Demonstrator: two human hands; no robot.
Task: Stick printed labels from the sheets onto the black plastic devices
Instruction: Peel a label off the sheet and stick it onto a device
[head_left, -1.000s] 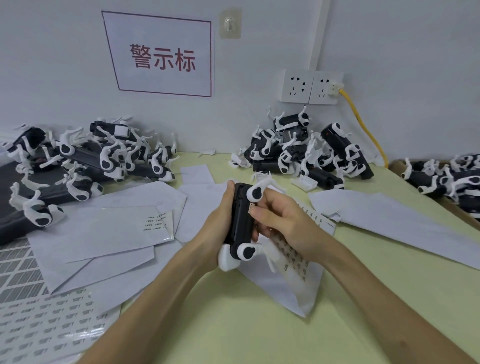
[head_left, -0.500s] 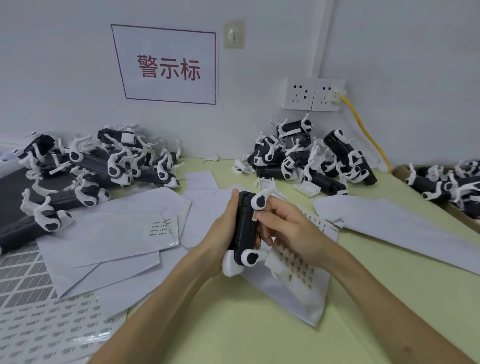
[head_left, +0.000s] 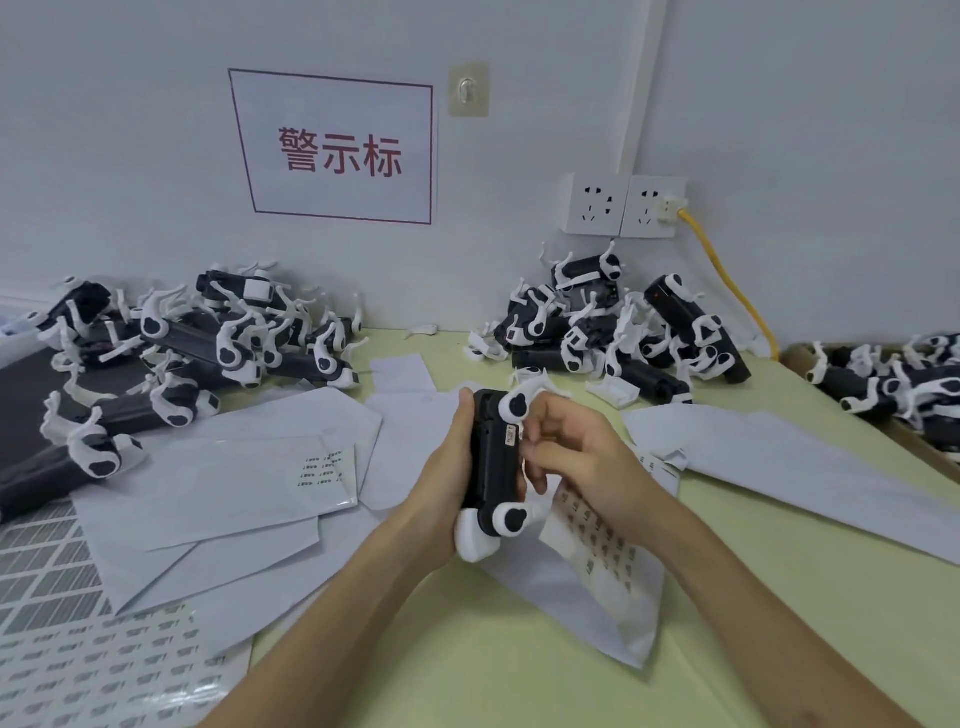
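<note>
left hand (head_left: 441, 483) grips device (head_left: 491, 467) upright to steady it; right hand (head_left: 576, 457) pinches label (head_left: 511, 434) against its side face.

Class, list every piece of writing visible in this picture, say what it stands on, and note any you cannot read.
"警示标": red characters on the white wall sign.
Print on the small label on the black device: too small to read.
Print on the label sheets lying on the table: too small and blurred to read.
</note>
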